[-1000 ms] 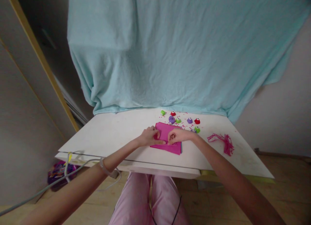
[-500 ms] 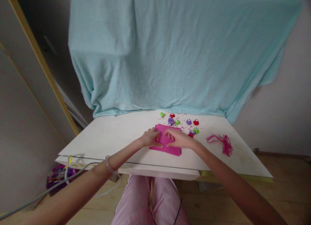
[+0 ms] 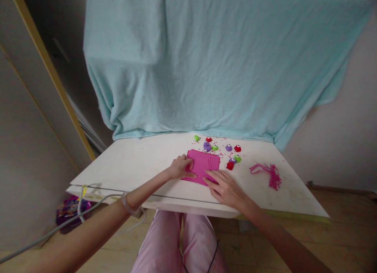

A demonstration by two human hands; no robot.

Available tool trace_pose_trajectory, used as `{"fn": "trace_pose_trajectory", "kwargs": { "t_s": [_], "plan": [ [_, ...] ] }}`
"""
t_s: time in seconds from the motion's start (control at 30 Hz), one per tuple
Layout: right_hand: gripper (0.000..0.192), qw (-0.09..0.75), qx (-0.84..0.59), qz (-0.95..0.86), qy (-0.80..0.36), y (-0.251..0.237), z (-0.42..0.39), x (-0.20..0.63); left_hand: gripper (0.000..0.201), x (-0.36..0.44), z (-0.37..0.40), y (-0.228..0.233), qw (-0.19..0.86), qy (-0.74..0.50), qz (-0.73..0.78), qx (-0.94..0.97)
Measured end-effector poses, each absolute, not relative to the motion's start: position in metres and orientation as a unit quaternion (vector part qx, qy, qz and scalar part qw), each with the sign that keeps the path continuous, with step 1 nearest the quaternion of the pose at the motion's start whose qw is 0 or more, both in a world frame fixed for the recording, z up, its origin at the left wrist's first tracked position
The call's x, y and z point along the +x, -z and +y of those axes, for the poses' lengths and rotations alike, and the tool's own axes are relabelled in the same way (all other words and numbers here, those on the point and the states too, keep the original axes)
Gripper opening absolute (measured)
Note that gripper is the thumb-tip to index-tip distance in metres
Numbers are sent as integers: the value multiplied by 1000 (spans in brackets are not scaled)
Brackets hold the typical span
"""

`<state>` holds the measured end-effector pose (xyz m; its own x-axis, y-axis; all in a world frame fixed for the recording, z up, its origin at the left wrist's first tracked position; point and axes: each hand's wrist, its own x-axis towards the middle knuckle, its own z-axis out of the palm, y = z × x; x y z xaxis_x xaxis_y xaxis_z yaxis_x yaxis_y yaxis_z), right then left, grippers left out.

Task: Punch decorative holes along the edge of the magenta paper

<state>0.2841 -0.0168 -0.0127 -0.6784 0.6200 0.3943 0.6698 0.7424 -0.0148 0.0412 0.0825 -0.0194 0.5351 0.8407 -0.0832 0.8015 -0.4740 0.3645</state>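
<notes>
Change since earlier frames: right hand point(image 3: 226, 188) has drawn back from the middle of the pink sheet point(image 3: 203, 165) to its near edge; left hand point(image 3: 180, 167) remains at the sheet's left edge.
Right hand pose: palm down, forearm reaching in from the lower right; fingers point(image 3: 209, 174) spread and laid flat, tips touching the near edge of the sheet, gripping nothing.
Left hand pose: forearm reaching in from the lower left, bracelet at the wrist; fingers curled over the sheet's left edge and pressing it down; whether they pinch the sheet cannot be told.
Pink sheet position: flat on the white desk point(image 3: 141, 165), between the two hands, centre of the desk.
Small punches point(image 3: 229, 165): red, purple and green pieces scattered just beyond and right of the sheet, among pink confetti.
Pink scrap strips point(image 3: 269, 173): on the desk, well right of the hands.
Backdrop: light blue cloth point(image 3: 206, 65) hangs behind the desk.
Obstructions: none between hands and sheet.
</notes>
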Motion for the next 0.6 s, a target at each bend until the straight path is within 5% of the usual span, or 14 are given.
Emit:
{"fn": "trace_pose_trajectory", "kwargs": {
  "t_s": [0.6],
  "plan": [
    [46, 174, -353, -918, 51, 6, -15, 280, 43, 45, 74, 17, 192, -53, 518, 832]
  ]
}}
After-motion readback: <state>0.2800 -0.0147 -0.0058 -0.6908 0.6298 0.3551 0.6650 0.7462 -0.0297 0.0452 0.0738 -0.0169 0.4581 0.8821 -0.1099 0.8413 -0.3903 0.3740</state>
